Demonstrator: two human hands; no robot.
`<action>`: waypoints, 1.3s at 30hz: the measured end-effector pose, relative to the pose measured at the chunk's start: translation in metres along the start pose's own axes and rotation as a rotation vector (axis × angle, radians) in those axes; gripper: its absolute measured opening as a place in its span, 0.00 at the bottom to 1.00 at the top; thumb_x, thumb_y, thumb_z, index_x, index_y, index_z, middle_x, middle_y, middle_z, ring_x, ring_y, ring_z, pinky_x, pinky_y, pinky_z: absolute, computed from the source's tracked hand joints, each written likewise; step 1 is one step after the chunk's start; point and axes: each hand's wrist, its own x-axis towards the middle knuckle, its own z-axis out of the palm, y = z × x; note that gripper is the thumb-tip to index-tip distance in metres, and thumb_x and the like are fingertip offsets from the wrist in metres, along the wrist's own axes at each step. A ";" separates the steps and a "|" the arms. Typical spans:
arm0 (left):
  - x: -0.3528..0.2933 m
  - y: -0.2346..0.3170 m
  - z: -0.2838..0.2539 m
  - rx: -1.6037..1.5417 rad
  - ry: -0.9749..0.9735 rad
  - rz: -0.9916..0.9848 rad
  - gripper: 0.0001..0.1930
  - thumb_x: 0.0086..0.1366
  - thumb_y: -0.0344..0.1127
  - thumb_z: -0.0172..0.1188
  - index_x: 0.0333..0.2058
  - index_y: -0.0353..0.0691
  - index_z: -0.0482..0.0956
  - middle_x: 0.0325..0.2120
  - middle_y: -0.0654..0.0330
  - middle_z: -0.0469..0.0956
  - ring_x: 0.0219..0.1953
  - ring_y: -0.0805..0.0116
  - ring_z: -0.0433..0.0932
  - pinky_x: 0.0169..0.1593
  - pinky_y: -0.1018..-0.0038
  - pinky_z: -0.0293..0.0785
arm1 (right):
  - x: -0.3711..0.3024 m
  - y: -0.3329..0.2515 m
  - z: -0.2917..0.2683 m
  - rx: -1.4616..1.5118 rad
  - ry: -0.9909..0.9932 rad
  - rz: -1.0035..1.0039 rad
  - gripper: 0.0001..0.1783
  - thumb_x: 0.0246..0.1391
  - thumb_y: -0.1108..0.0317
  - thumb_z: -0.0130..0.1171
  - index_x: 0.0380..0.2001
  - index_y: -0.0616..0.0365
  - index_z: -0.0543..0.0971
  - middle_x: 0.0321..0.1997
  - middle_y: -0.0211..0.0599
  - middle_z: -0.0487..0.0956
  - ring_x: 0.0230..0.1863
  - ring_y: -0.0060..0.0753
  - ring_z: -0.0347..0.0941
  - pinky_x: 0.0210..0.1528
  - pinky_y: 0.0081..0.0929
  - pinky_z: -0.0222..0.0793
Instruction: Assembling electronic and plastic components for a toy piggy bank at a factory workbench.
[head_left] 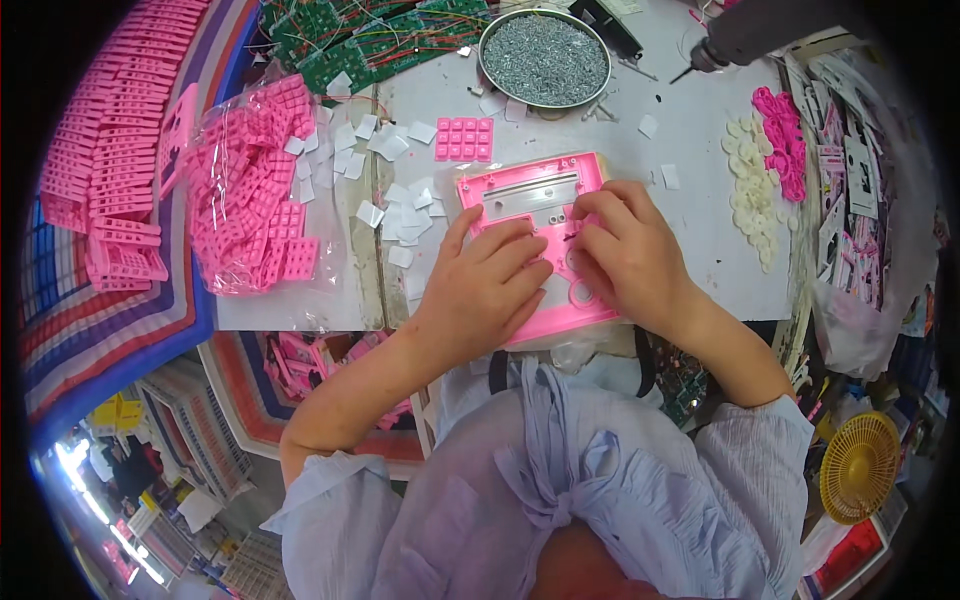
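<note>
A pink plastic housing, open like a shallow tray, lies on the worktable in front of me. A clear window strip spans its upper part, and a pink ring sits in its lower right. My left hand grips the housing's left side, thumb along the edge and bent fingers reaching inside. Over the right side, my right hand has its fingers pinched together near small dark parts; what they hold is hidden. Just above the housing is a pink keypad.
A round tin of screws stands behind the housing, near green circuit boards. A bag of pink keypads and scattered white squares lie left. Cream rings lie right. A dark screwdriver hangs at upper right.
</note>
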 end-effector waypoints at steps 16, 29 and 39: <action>0.014 -0.007 -0.012 -0.128 0.018 0.032 0.14 0.53 0.34 0.69 0.41 0.44 0.82 0.46 0.61 0.79 0.54 0.58 0.76 0.62 0.50 0.64 | -0.006 -0.006 0.006 0.023 0.026 0.226 0.16 0.40 0.73 0.67 0.35 0.60 0.74 0.45 0.39 0.73 0.46 0.48 0.67 0.49 0.41 0.66; 0.184 -0.122 0.006 0.412 0.153 0.009 0.09 0.59 0.40 0.61 0.24 0.43 0.82 0.27 0.58 0.81 0.35 0.55 0.80 0.47 0.54 0.68 | 0.123 0.137 -0.131 0.859 0.554 0.104 0.26 0.61 0.69 0.61 0.60 0.63 0.70 0.49 0.43 0.81 0.46 0.35 0.80 0.49 0.31 0.76; 0.129 -0.067 -0.029 0.203 0.131 0.075 0.06 0.58 0.39 0.63 0.27 0.45 0.82 0.28 0.61 0.81 0.39 0.59 0.79 0.51 0.52 0.64 | 0.083 0.063 -0.082 1.321 0.229 -0.001 0.21 0.62 0.64 0.53 0.57 0.56 0.69 0.32 0.31 0.72 0.34 0.27 0.68 0.39 0.28 0.67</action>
